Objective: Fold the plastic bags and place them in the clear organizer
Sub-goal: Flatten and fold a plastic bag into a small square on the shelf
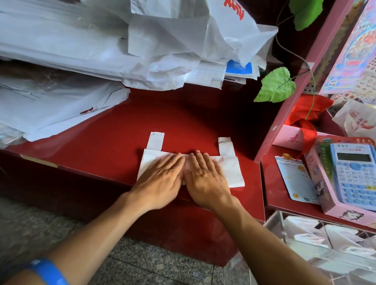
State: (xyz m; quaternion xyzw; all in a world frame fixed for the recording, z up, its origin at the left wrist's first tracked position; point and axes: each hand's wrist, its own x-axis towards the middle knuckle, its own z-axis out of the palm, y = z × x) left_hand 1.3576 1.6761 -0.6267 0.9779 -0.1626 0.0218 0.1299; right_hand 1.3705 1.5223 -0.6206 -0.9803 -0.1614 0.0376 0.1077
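A white plastic bag (234, 172), folded into a short band with its two handles pointing away from me, lies flat on the red counter (107, 141) near the front edge. My left hand (160, 178) and my right hand (206, 179) press on it side by side, fingers straight, thumbs nearly touching at the middle. The clear organizer (322, 245) stands low at the right, below the counter's corner, with folded white bags in its compartments.
Piles of unfolded white plastic bags (82, 46) cover the back and left of the counter. A pink shelf post (297, 87) with green fake leaves rises at the right. Beyond it lie a boxed blue calculator (358, 174) and a sticker card (295, 178).
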